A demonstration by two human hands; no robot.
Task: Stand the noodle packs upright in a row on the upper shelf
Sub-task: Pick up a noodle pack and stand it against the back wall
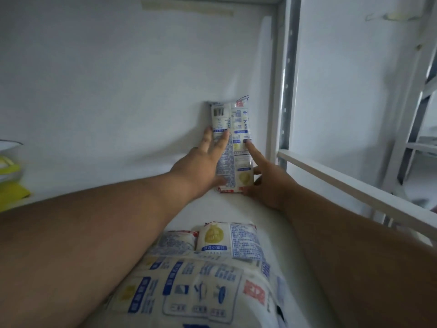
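Observation:
A white noodle pack [233,129] with blue print and a barcode stands upright against the back wall at the right end of the white shelf [227,209]. My left hand [203,164] presses its left side, fingers spread along the pack. My right hand [267,176] holds its right lower edge, index finger stretched up the face. Two more packs [228,240] lie flat on the shelf nearer to me. A large pack [196,294] lies closest, between my forearms.
A grey metal upright [285,91] with holes bounds the shelf on the right, with a white rail [350,188] running toward me. A yellow-green and white item [9,171] sits at the far left. A second rack [421,114] stands at the right.

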